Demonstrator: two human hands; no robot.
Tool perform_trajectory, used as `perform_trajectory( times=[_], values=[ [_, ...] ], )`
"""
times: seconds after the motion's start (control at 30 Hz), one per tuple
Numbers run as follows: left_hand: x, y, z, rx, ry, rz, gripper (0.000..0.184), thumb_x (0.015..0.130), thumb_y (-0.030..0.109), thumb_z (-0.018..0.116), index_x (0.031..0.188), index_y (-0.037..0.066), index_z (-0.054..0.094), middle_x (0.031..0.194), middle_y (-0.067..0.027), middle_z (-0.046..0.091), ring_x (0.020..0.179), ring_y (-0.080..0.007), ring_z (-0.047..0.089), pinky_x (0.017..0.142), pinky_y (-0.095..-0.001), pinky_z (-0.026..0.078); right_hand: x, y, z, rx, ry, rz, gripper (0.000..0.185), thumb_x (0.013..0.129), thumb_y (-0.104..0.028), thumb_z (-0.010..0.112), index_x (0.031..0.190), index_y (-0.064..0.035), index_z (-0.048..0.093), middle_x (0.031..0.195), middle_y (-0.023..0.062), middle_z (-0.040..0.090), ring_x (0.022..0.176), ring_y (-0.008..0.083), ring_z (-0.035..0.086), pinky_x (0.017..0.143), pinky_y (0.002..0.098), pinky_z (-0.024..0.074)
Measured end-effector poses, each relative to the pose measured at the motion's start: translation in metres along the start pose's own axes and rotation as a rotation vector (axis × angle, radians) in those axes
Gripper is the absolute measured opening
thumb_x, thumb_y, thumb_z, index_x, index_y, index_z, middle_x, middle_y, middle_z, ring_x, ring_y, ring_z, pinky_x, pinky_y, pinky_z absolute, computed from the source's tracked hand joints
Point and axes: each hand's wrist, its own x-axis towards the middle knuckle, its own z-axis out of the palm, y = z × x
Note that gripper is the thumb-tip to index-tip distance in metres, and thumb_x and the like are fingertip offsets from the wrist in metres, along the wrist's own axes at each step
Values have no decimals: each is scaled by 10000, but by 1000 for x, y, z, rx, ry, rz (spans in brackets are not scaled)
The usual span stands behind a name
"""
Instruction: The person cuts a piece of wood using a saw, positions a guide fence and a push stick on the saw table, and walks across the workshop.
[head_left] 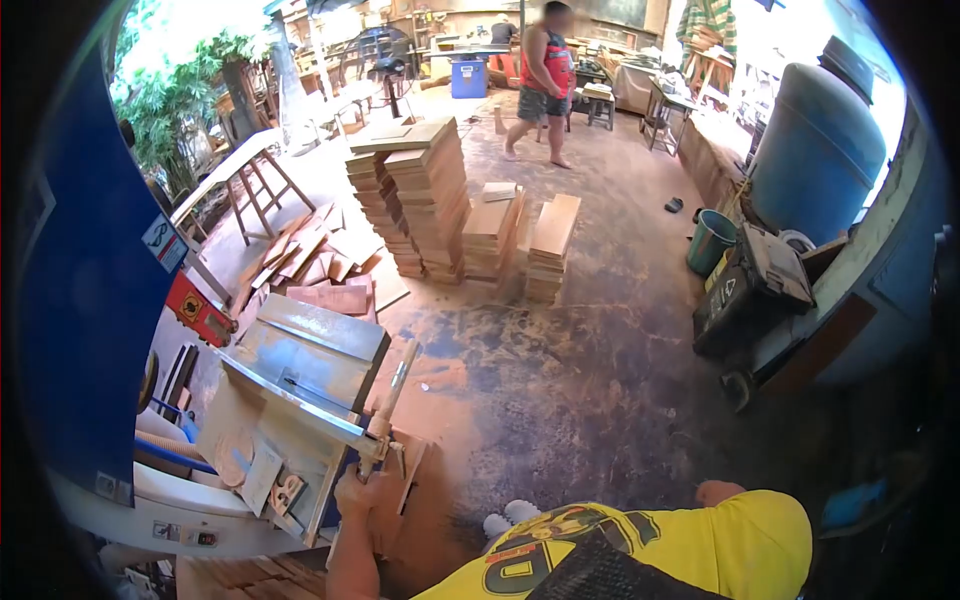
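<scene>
At the lower left, my left hand (pixel 357 492) is closed on the lower end of a round metal bar (pixel 398 380), just below its bracket and small lever (pixel 398 455). The bar crosses the edge of the grey metal machine table (pixel 310 345). A flat rail (pixel 290 395) runs along this table. Close to my hand are a wooden board (pixel 412 480) and small wood offcuts (pixel 285 495) on a lower surface. Of my right arm only a bit of skin (pixel 718 491) shows beyond the yellow sleeve; the right hand itself is out of sight.
A blue machine housing (pixel 80 280) rises at left. Ahead stand stacked boards (pixel 430 205) and shorter stacks (pixel 550 245), beside a scrap wood pile (pixel 300 250). A person (pixel 546 85) is farther back. A black bin (pixel 750 285) and blue tank (pixel 820 150) stand at right.
</scene>
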Motion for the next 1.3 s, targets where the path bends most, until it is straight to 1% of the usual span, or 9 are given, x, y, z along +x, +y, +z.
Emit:
perform_trajectory(
  times=[0.1, 0.17, 0.2, 0.27, 0.37, 0.5, 0.77, 1.03, 1.3],
  values=[
    [0, -4, 2, -43, 15, 9, 482, 728, 433, 675, 993, 32, 643, 786, -210, 668, 759, -420, 646, 702, -508, 511, 21, 16, 9, -86, 100, -308, 221, 654, -200, 657, 849, -123, 729, 885, 204, 672, 881, 342, 672, 732, 412, 494],
    [1, -4, 1, -31, -13, -27, 495, 729, 441, 677, 998, 27, 639, 822, -218, 668, 803, -416, 646, 725, -504, 510, -36, -108, -67, 130, 21, 213, 363, 818, -198, 573, 1144, -68, 665, 1227, 166, 615, 1163, 331, 574, 954, 431, 463],
    [1, 2, -3, -24, -37, -61, 507, 731, 449, 679, 1003, 23, 635, 858, -225, 669, 846, -413, 646, 747, -499, 508, -13, -130, -86, -386, -72, -75, 372, 808, -228, 575, 1115, -42, 671, 1197, 179, 626, 1120, 345, 594, 938, 432, 469],
    [-3, 25, -17, -1, -48, -112, 537, 752, 451, 662, 1059, 11, 627, 951, -251, 658, 952, -404, 629, 803, -483, 500, -16, -195, -131, 181, 295, 105, 382, 787, -256, 587, 1061, -7, 679, 1134, 230, 634, 1077, 383, 604, 933, 449, 470],
    [0, -5, -3, -74, -55, -20, 596, 803, 480, 616, 1136, -14, 599, 1022, -266, 646, 981, -418, 610, 848, -479, 477, -9, -288, -212, 303, 654, -181, 347, 776, -245, 599, 962, 43, 651, 963, 285, 646, 967, 430, 619, 826, 468, 493],
    [3, 5, -12, 0, -147, -209, 512, 797, 475, 632, 1137, 92, 624, 1002, -172, 677, 966, -367, 630, 844, -454, 489, -25, -379, -334, 366, 682, -611, 310, 858, -259, 575, 1031, -3, 608, 971, 258, 643, 962, 433, 605, 814, 470, 471],
    [9, 3, 4, 14, -43, -338, 477, 814, 468, 612, 1072, 69, 662, 947, -161, 686, 924, -349, 639, 819, -441, 492, -77, -461, -479, 281, 491, -1117, 233, 912, -234, 574, 986, -14, 598, 699, 99, 543, 639, 197, 517, 614, 348, 429],
    [7, 4, 6, 49, -30, -356, 449, 833, 459, 603, 1038, 66, 670, 936, -168, 683, 928, -358, 632, 826, -443, 486, -121, -584, -501, 237, 324, -1266, 262, 921, -257, 576, 1020, -15, 587, 731, 77, 545, 672, 166, 515, 636, 336, 429],
    [11, 6, -2, 48, 98, -211, 421, 818, 442, 633, 1019, 75, 677, 859, -147, 680, 841, -352, 645, 755, -443, 505, -128, -728, -494, 363, 692, -1404, 327, 881, -184, 592, 1155, -12, 543, 921, 193, 627, 810, 337, 619, 721, 398, 475]
  ],
)
